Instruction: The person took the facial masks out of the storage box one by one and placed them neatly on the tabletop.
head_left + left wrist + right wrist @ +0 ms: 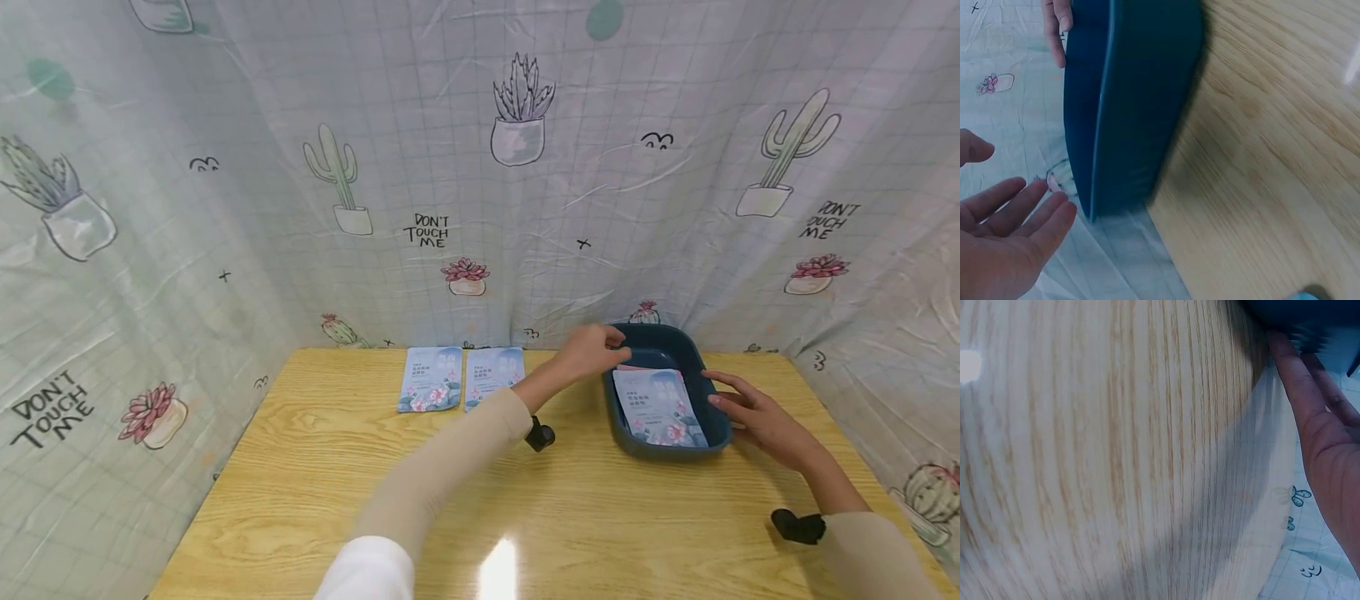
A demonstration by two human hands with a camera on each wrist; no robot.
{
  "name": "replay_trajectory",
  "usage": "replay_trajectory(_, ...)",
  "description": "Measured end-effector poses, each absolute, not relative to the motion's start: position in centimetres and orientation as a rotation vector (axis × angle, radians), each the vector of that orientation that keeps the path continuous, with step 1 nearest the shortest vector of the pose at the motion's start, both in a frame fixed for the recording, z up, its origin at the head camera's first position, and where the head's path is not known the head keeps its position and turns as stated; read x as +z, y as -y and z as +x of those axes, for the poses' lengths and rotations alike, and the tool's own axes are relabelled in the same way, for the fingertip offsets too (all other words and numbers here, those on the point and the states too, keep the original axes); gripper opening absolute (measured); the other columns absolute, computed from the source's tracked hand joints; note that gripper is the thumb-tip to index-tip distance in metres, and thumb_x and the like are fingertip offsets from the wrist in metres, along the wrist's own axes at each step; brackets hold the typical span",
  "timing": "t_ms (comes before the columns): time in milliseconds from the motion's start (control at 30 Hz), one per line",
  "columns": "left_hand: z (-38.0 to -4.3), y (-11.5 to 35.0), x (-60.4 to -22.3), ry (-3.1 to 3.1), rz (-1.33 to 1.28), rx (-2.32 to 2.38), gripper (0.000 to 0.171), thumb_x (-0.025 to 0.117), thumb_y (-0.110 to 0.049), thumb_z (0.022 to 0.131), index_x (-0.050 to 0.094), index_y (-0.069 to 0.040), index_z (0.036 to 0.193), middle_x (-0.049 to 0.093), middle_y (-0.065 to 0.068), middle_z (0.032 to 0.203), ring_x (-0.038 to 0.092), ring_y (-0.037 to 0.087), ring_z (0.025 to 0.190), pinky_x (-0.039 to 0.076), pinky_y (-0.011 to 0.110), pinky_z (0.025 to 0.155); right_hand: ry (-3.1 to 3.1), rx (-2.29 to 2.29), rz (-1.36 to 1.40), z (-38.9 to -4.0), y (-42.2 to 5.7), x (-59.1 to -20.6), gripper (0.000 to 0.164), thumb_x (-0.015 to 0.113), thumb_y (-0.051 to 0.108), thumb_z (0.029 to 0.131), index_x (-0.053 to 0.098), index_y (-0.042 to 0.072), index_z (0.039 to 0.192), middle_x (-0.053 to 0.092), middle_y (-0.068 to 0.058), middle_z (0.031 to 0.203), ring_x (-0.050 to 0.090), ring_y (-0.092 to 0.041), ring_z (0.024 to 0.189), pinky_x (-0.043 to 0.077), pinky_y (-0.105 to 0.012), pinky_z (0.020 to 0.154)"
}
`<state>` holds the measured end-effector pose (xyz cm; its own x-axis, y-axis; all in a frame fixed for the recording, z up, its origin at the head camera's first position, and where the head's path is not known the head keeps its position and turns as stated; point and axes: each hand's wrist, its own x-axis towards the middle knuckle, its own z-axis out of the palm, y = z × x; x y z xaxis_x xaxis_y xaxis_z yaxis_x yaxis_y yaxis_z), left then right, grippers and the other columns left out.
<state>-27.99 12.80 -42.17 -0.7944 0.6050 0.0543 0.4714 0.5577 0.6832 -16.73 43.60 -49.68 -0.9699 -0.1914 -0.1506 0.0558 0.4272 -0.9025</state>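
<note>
A dark blue plastic bin (633, 446) stands toward the right of the table. Inside it lies a flat pale blue sachet (660, 408) printed with pink flowers, with a pink edge showing from beneath. My left hand (592, 350) is over the bin's left back rim, its fingers loosely bent and holding nothing; in the left wrist view that hand (1010, 234) is spread beside the bin's wall. At the right side, my right hand (768, 425) rests its fingers against the bin. Straight fingers (1300, 381) reach the bin's outer wall in the right wrist view.
Two similar sachets, a left one (431, 379) and a right one (491, 372), lie side by side at the table's back edge. The left forearm partly covers the right one. A printed cactus curtain (420, 167) hangs behind the wooden table (300, 492) and along its sides.
</note>
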Motion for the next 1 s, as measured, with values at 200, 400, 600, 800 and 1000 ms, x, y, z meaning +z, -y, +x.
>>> replay_trajectory(200,-28.1,-15.3,-41.9,-2.628,0.924,0.945,0.038,0.066,-0.032,0.100,0.069,-0.011,0.132,0.072,-0.002,0.122,0.066,0.006,0.108,0.050,0.013,0.080,-2.433,-1.588,-0.132,-16.8,-43.7,-49.7,0.062,0.044,0.033,0.111,0.017,0.015,0.163,0.025,-0.039,0.156,0.058,-0.001,0.114,0.058,-0.043,0.092)
replay_trajectory(400,-28.0,-17.3,-42.2,-2.658,0.887,0.878,0.036,0.069,-0.031,0.098,0.071,-0.013,0.129,0.074,-0.008,0.115,0.065,0.002,0.103,0.048,0.010,0.081,-2.434,-1.560,-0.112,-16.7,-43.5,-49.6,0.063,0.043,0.036,0.111,0.015,0.015,0.164,0.021,-0.040,0.158,0.043,-0.052,0.135,0.054,-0.053,0.096)
replay_trajectory(600,-28.2,-18.3,-42.6,-2.658,0.851,0.815,0.035,0.070,-0.032,0.098,0.071,-0.016,0.130,0.074,-0.010,0.116,0.064,0.001,0.106,0.048,0.011,0.086,-2.409,-1.579,-0.138,-16.6,-43.6,-49.6,0.061,0.042,0.032,0.112,0.015,0.014,0.163,0.017,-0.039,0.159,0.056,-0.022,0.128,0.056,-0.047,0.095)
replay_trajectory(800,-29.0,-18.9,-42.8,-2.588,0.873,0.807,0.039,0.075,-0.027,0.095,0.069,-0.014,0.132,0.073,-0.007,0.116,0.064,0.002,0.106,0.048,0.012,0.088,-2.368,-1.630,-0.176,-16.7,-43.6,-49.6,0.060,0.042,0.030,0.112,0.016,0.015,0.164,0.016,-0.041,0.158,0.054,0.009,0.111,0.059,-0.037,0.090)
replay_trajectory(1000,-29.2,-19.9,-43.0,-2.579,0.903,0.696,0.041,0.082,-0.025,0.089,0.072,-0.017,0.129,0.073,-0.008,0.111,0.062,0.002,0.101,0.046,0.011,0.084,-2.377,-1.624,-0.168,-16.8,-43.5,-49.6,0.060,0.041,0.031,0.112,0.015,0.015,0.164,0.018,-0.041,0.157,0.055,0.006,0.112,0.059,-0.035,0.090)
